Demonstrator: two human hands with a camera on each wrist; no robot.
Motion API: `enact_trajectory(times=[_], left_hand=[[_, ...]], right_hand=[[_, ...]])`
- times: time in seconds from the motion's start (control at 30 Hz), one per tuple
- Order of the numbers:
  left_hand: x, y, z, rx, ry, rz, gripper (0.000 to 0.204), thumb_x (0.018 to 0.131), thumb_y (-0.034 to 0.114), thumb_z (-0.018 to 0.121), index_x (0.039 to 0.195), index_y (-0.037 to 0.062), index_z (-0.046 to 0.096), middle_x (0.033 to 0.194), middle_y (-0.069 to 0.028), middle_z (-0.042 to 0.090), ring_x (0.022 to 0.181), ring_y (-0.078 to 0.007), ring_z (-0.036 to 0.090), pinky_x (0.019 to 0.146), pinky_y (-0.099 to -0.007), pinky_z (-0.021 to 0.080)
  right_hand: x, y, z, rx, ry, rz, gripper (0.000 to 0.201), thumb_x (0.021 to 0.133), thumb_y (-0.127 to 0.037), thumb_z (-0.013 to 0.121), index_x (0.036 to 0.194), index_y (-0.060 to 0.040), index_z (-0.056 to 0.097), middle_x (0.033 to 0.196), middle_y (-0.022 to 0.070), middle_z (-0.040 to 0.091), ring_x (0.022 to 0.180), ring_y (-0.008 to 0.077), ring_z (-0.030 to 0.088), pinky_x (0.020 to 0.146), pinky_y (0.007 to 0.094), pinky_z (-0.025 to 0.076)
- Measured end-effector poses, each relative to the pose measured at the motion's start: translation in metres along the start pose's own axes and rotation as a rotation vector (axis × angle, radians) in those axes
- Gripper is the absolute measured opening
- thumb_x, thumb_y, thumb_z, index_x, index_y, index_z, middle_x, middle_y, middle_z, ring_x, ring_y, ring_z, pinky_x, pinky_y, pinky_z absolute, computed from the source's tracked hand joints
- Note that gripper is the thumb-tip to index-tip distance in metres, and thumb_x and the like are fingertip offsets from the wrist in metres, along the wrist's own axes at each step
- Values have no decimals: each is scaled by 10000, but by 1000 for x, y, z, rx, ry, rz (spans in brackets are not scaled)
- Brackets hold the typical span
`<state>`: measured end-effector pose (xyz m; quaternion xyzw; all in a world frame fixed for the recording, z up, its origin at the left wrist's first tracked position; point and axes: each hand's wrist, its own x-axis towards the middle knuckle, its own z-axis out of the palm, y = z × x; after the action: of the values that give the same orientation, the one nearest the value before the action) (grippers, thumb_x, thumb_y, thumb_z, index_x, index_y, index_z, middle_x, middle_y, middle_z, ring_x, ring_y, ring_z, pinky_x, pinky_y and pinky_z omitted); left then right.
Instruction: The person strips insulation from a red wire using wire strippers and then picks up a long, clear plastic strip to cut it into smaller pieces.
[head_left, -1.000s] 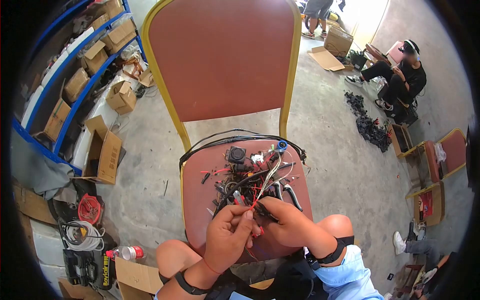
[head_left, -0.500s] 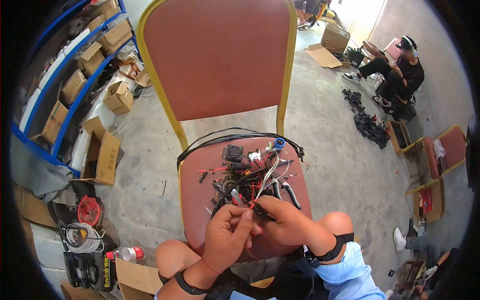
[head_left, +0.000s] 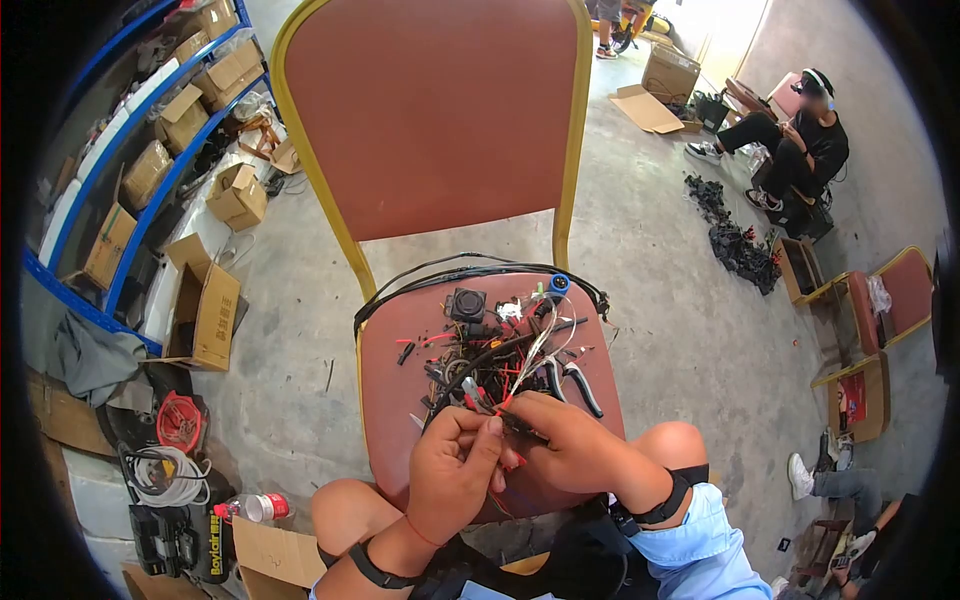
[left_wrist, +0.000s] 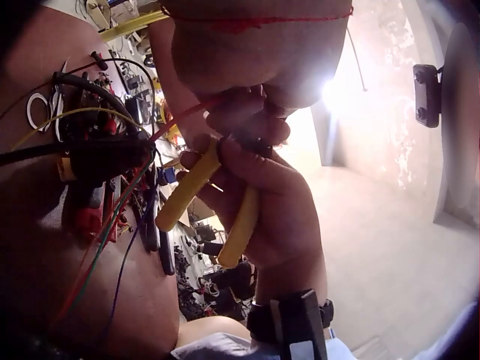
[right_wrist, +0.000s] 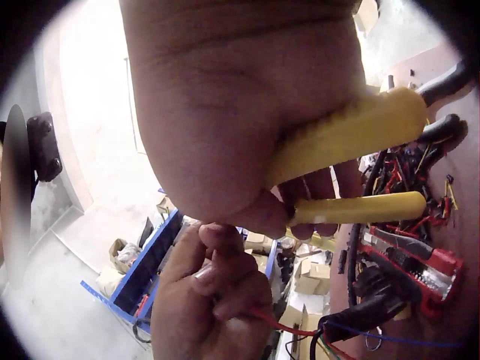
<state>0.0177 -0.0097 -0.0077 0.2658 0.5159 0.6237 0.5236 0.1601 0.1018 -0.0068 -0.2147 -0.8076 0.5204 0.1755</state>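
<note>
Above the front of the red chair seat [head_left: 400, 380], my left hand [head_left: 456, 470] pinches a red wire [right_wrist: 289, 328] between thumb and fingers. My right hand [head_left: 570, 440] meets it fingertip to fingertip and grips a tool with yellow handles [left_wrist: 187, 189], its two handles spread apart; the tool's tip is hidden by the fingers. The red wire runs from a thick black cable [left_wrist: 112, 150], from which thin green, blue and yellow wires also hang. Behind the hands lies a pile of cut wires and black pieces [head_left: 490, 355] on the seat.
Black-and-white handled pliers [head_left: 580, 390], a black square part [head_left: 467, 305] and a blue round connector [head_left: 559, 284] lie on the seat. A looped black cable [head_left: 470, 262] crosses its back. Blue shelving with boxes [head_left: 150, 215] stands left; a seated person [head_left: 815, 140] is at right.
Both hands stay together in almost the same place, with the fingertips shifted slightly. The head view has moved a little to the right, so the chair appears further left than at first.
</note>
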Motion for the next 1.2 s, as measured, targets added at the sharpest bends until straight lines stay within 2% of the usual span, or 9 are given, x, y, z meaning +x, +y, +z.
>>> enact_trajectory(times=[0.17,0.27,0.67,0.87,0.97,1.2], left_hand=[[0,1,1,9,6,7,165,1043,157,558,1031,-3,521,768,-91,672,559,-64,547,503,-207,443],[0,2,1,19,6,12,167,1043,159,558,1033,-3,521,767,-90,671,558,-63,546,501,-206,442],[-1,1,0,12,-4,36,132,1044,133,549,1063,6,525,768,-76,659,564,-57,542,513,-199,441],[-2,2,2,7,-6,33,128,1045,130,545,1078,8,526,778,-69,656,576,-52,537,525,-198,440],[-3,1,1,11,-20,54,129,1046,128,543,1088,8,524,790,-66,655,594,-50,536,536,-195,439],[-6,2,-1,41,-51,83,141,1048,130,539,1128,15,524,827,-47,650,658,-47,544,572,-194,444]], right_hand=[[0,2,0,-26,-4,-22,307,796,40,534,1089,-28,594,961,168,593,937,378,600,820,422,485],[1,0,-3,-76,-63,31,453,764,40,562,1212,-30,577,1083,200,581,1055,416,581,886,460,491],[1,2,2,-212,16,-10,365,838,-34,632,1198,-72,584,1072,160,576,971,414,615,774,476,524],[1,1,3,-198,68,0,337,800,-39,654,1133,-65,614,1038,161,606,925,414,629,756,463,531],[1,-2,5,-159,115,2,272,794,-10,659,1063,-45,633,950,154,615,874,383,638,744,422,518],[-1,4,15,-200,244,-42,206,767,-45,688,970,-36,653,868,160,644,797,391,653,680,430,527]])
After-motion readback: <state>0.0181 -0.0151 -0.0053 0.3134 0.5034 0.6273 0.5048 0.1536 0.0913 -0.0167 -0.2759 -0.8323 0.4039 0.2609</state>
